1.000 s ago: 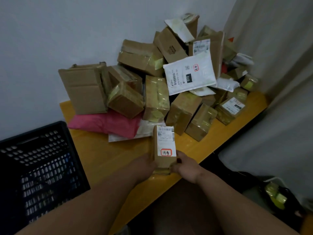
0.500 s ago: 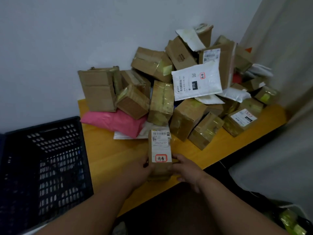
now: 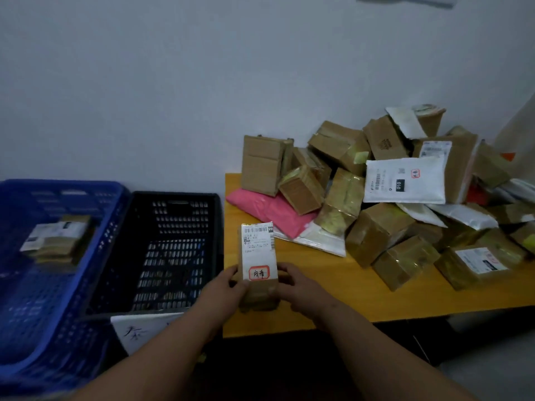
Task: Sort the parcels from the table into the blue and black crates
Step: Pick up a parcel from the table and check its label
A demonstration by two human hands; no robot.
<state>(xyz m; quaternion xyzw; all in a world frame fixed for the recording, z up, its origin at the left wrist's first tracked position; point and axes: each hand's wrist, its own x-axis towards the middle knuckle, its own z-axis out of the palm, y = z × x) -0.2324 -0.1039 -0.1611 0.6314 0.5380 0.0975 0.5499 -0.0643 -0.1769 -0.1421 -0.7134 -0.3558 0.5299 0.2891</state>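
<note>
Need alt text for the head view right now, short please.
Both hands, left hand and right hand, hold a labelled parcel above the table edge. Left of it stand a black crate and a blue crate; a parcel pile lies behind.

Parcel sorting room, heaped parcels [image 3: 376,198], blue crate [image 3: 43,285], black crate [image 3: 173,204]

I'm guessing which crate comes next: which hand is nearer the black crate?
Left. The left hand holds the parcel beside the black crate; the right hand grips its far side.
</note>
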